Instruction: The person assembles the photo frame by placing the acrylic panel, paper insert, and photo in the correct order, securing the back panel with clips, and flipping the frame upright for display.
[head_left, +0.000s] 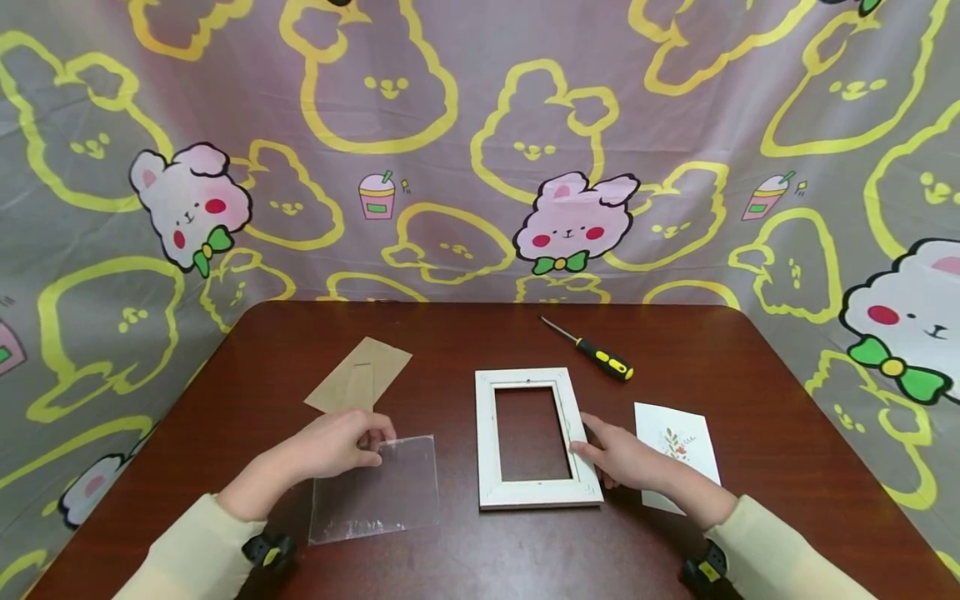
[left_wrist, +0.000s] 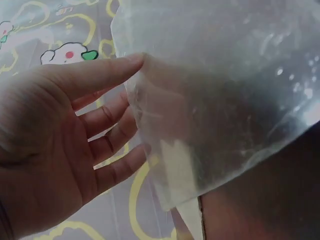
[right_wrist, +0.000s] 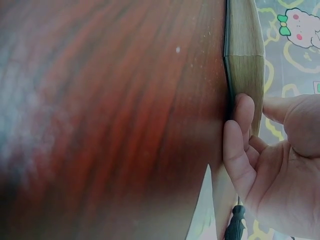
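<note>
My left hand (head_left: 341, 443) pinches the upper edge of a clear plastic sheet (head_left: 382, 492) between thumb and fingers; the left wrist view shows the thumb on the near face of the sheet (left_wrist: 225, 100). On the right, my right hand (head_left: 622, 454) grips the right side of a white picture frame (head_left: 491, 450), thumb on its top face. Its fingers curl at the outer edge of the frame (right_wrist: 245, 75) in the right wrist view. The frame's opening shows bare table through it.
A brown backing board (head_left: 382, 367) with a stand lies behind my left hand. A yellow-and-black screwdriver (head_left: 603, 358) lies behind the frame. A white card (head_left: 678, 433) with a printed flower is partly under my right forearm. Patterned cloth (head_left: 465, 183) surrounds the dark table (head_left: 465, 333).
</note>
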